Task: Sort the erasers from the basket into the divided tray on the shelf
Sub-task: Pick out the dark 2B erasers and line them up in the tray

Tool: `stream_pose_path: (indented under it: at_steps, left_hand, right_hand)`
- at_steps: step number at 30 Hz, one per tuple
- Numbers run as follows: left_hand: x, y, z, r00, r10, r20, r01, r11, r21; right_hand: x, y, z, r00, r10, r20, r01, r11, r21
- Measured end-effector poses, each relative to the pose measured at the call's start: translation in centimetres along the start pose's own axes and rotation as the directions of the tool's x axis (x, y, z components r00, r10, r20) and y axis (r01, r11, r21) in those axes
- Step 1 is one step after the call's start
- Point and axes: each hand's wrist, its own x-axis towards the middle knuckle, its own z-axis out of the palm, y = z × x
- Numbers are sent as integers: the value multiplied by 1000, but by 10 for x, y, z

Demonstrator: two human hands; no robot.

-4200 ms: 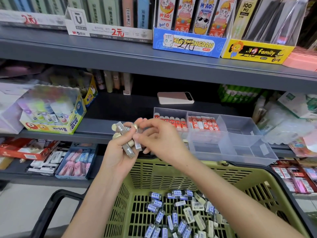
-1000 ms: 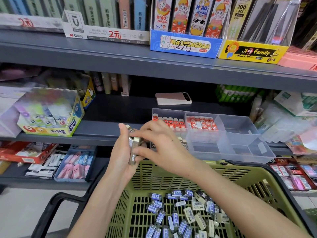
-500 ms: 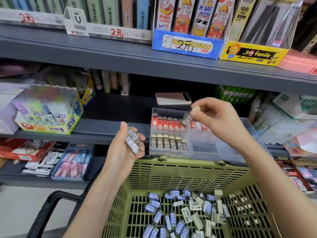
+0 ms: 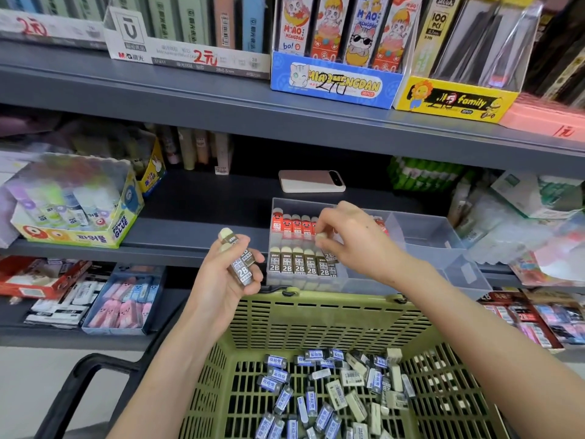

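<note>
Above the green basket (image 4: pixel 332 307) of loose erasers (image 4: pixel 319 403), the left grip (image 4: pixel 226 280) clasps a few 2B erasers (image 4: pixel 242 269) — the right grip (image 4: pixel 356 240) pinches a single eraser (image 4: pixel 321 238) at the 2B row (image 4: pixel 292 264) in the divided tray (image 4: pixel 424 231) on the shelf (image 4: pixel 190 245).

Both forearms are bare and come up from the lower edge of the view. The left forearm (image 4: pixel 164 369) rises from the lower left to a nearly straight wrist. The left grip (image 4: pixel 226 275) is upright with its palm turned inward toward the camera, and its fingers and thumb are curled round a small bunch of erasers (image 4: pixel 242 267). The right forearm (image 4: pixel 474 331) slants in from the lower right and reaches further forward than the left. Its wrist is bent so the right grip (image 4: pixel 351 239) shows its back. The fingers point left and downward, and their tips pinch one eraser (image 4: pixel 321 237). The two grips are near each other but not touching, with the right a little higher.
</note>
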Motion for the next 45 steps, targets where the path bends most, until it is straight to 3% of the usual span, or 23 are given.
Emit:
stream_pose_path:
  at_steps: [4, 7, 12, 16, 20, 22, 24, 26, 32, 33, 35, 37, 42, 45]
  left_hand:
    - [-1, 1, 0, 1000, 9, -12, -9, 1000, 1]
    - [-1, 1, -1, 1000, 14, -23, -14, 1000, -9]
    - [1, -1, 0, 999, 26, -20, -25, 999, 47]
    - [1, -3, 1, 999, 38, 16, -40, 995, 94]
    - [1, -5, 1, 997, 74, 27, -77, 988, 137]
    - [0, -5, 1, 997, 80, 23, -82, 988, 133]
    - [0, -5, 1, 997, 76, 23, -78, 989, 125]
    - [0, -5, 1, 997, 67, 41, -72, 989, 133]
    - [-1, -5, 1, 993, 39, 115, -60, 982, 177]
    - [-2, -5, 1, 989, 40, 141, -65, 982, 175]
    - [-2, -5, 1, 982, 34, 187, -64, 985, 159]
    - [-2, -5, 2, 975, 25, 220, -59, 987, 151]
    - [-4, -2, 1, 946, 36, 321, -84, 987, 137]
    - [-4, -2, 0, 961, 66, 267, -92, 992, 87]
  right_hand:
    - [5, 3, 0, 997, -30, 76, 31, 999, -13]
    - [7, 11, -1, 996, 68, 52, -68, 998, 6]
    - [-8, 25, -1, 960, 271, 65, -277, 910, 307]
    - [-9, 27, -3, 959, 285, 3, -270, 905, 330]
    - [-5, 26, -1, 938, 328, 111, -344, 849, 400]
    - [-6, 25, 1, 944, 312, 108, -330, 895, 302]
    - [-7, 24, 3, 971, 239, 25, -240, 970, 36]
    - [-9, 22, 5, 987, 154, -35, -158, 971, -180]
    - [-7, 14, 7, 983, 170, -73, -185, 919, -347]
    - [-6, 9, 7, 980, 157, -122, -187, 936, -297]
    - [-4, -6, 6, 970, 185, -158, -171, 981, 96]
    - [-3, -25, 4, 980, 195, -24, -157, 848, 506]
    - [0, -49, 7, 971, 211, 110, -225, 674, 704]
    - [3, -50, 7, 961, 221, 166, -246, 410, 878]
